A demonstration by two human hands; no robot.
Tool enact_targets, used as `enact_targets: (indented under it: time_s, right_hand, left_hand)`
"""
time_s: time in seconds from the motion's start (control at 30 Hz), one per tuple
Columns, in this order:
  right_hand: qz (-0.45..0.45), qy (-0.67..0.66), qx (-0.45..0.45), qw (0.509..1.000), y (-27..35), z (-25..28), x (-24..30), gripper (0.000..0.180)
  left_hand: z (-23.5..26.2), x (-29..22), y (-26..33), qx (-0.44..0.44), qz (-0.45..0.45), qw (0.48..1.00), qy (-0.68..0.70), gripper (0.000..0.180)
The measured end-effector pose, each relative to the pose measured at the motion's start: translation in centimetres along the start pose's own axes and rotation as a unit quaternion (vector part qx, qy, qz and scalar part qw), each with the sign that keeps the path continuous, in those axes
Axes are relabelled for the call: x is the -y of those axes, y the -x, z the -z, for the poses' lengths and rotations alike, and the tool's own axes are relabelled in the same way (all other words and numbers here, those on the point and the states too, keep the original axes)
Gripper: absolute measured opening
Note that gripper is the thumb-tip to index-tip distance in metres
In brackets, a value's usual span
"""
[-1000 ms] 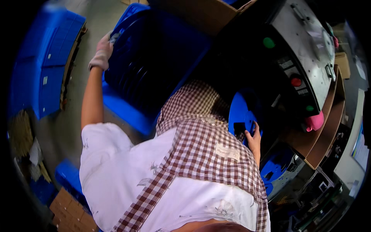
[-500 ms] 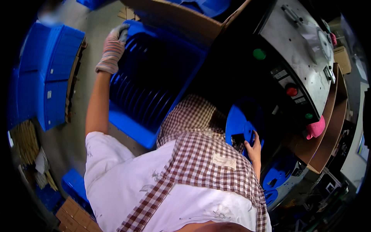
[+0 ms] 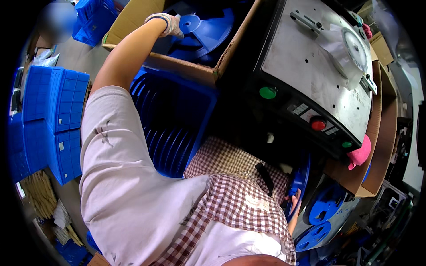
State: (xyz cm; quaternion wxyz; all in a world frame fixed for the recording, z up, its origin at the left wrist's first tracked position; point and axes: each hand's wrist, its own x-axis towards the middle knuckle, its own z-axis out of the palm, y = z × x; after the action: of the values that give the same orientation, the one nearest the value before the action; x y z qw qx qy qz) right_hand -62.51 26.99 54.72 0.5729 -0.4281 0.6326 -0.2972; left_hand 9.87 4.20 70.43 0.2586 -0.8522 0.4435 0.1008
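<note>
My left hand [image 3: 171, 25], in a striped knit glove, reaches over the edge of an open cardboard box [image 3: 177, 62]. Its fingers look loosely extended beside the hub of a blue plastic reel [image 3: 211, 37] lying in that box. Down at my right side, my bare right hand [image 3: 295, 201] grips another blue reel [image 3: 303, 175], which stands nearly edge-on by my apron. Just below the cardboard box is a blue bin [image 3: 206, 113] holding a row of upright blue reels [image 3: 171, 148].
To the right stands a metal-topped machine [image 3: 297, 57] with green and red buttons and a clear film roll [image 3: 353, 51]. Two blue reels [image 3: 326, 206] rest near a cardboard carton [image 3: 384, 128] at right. Stacked blue crates [image 3: 66, 106] occupy the left.
My left hand has left the blue bin's far rim and moved up and right into the cardboard box. The reel in my right hand has moved lower and turned edge-on. My view has shifted.
</note>
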Motion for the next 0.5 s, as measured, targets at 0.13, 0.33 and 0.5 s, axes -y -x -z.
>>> enact_targets:
  time_s: [0.13, 0.33, 0.5]
  right_hand:
    - [-0.028, -0.065, 0.003, 0.998, 1.5, 0.8, -0.2, 0.063]
    - [0.008, -0.084, 0.020, 0.996, 0.9, 0.4, 0.5, 0.065]
    - [0.024, -0.068, 0.024, 0.997, 2.2, -1.1, 6.3, 0.061]
  left_hand:
    - [-0.8, -0.1, 0.7, 0.046, 0.022, 0.999, -0.009, 0.097]
    - [-1.2, 1.9, -0.6, -0.103, -0.071, 0.987, 0.097, 0.085]
    - [7.3, 0.3, 10.7, -0.079, -0.064, 0.991, 0.092, 0.066]
